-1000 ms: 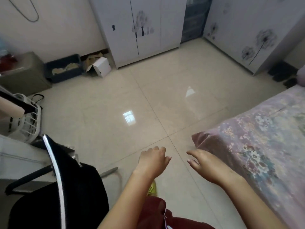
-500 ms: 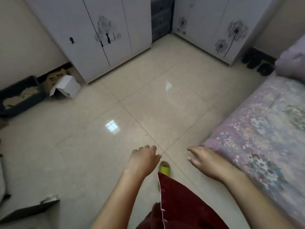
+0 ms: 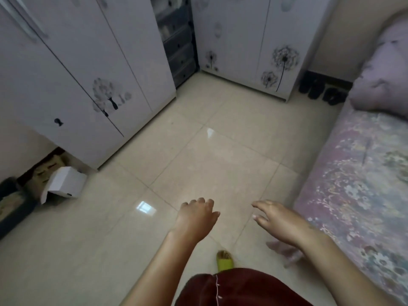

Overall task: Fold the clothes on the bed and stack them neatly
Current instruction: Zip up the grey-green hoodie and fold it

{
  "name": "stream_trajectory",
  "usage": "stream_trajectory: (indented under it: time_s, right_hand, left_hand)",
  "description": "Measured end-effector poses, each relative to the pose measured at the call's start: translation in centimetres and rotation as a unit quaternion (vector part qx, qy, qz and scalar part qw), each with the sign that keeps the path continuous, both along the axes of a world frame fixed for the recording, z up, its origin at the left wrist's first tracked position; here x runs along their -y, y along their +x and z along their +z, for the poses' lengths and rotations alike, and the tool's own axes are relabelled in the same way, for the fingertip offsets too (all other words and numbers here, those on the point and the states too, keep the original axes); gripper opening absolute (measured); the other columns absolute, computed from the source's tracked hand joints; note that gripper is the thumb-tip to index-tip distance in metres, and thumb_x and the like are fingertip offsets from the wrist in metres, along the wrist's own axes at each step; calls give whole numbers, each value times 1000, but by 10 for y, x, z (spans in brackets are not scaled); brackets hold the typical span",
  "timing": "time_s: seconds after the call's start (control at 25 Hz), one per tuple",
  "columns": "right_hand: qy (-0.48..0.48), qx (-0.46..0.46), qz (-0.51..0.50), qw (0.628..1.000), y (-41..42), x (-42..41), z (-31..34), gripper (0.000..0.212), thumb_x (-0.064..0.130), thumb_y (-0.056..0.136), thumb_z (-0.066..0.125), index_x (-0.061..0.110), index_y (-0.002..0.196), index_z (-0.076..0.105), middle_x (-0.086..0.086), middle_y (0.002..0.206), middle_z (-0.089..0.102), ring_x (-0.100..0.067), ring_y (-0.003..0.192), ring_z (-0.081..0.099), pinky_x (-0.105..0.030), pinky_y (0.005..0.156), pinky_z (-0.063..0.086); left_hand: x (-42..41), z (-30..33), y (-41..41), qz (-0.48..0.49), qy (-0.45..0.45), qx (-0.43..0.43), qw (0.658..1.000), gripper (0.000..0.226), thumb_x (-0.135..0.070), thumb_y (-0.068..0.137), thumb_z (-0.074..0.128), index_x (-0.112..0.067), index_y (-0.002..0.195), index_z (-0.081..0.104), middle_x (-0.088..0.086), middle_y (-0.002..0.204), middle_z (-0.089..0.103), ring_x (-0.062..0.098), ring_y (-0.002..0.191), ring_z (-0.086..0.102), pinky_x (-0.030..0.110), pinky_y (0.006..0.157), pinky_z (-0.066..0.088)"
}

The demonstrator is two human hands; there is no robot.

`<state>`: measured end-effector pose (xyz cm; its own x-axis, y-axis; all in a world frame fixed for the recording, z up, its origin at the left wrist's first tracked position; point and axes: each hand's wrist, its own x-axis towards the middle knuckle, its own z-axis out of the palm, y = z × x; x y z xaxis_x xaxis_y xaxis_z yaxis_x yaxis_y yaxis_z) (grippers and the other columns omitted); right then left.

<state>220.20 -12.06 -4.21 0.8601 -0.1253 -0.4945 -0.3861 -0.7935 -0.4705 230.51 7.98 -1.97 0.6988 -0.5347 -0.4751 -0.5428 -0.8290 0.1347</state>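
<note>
The bed [image 3: 357, 186], covered in a pale purple floral sheet, runs along the right edge of the view. A lilac pillow or bundled quilt [image 3: 384, 74] lies at its far end. No loose clothes show on the visible part of the bed. My left hand [image 3: 196, 217] hovers over the floor with loosely curled fingers and holds nothing. My right hand [image 3: 280, 219] reaches forward near the bed's near corner, fingers spread and relaxed, holding nothing. Both hands are apart from the bed.
White wardrobes with dandelion prints [image 3: 95, 85] [image 3: 254, 45] line the far walls, with dark drawers [image 3: 178, 40] between them. A white box [image 3: 64, 184] lies on the tiled floor at left. Dark shoes [image 3: 320, 89] stand beside the bed's head. My yellow slipper [image 3: 225, 260] and dark red garment [image 3: 238, 288] show below.
The view has swung right: the chair and basket at left have gone, and more of the bed and the right wardrobe show. Both hands stay out in front, holding nothing.
</note>
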Motion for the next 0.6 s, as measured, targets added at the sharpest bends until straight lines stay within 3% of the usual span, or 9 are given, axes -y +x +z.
stream_trajectory:
  time_s: [0.36,0.6]
  right_hand:
    - [-8,-3,-139,990,86,61,5,45,28,105,50,10,146,50,-16,143,55,-36,133,50,-44,106,40]
    - [-15,3,-284,959,171,100,5,43,25,106,50,7,145,51,-18,144,54,-37,133,49,-43,105,40]
  left_hand:
    - [100,-8,136,-143,-19,-10,990,46,-38,106,47,-9,141,50,17,131,62,37,120,59,46,98,47]
    - [189,-11,259,-280,-21,-33,959,46,-36,107,45,-9,143,49,17,134,60,36,121,59,45,98,47]
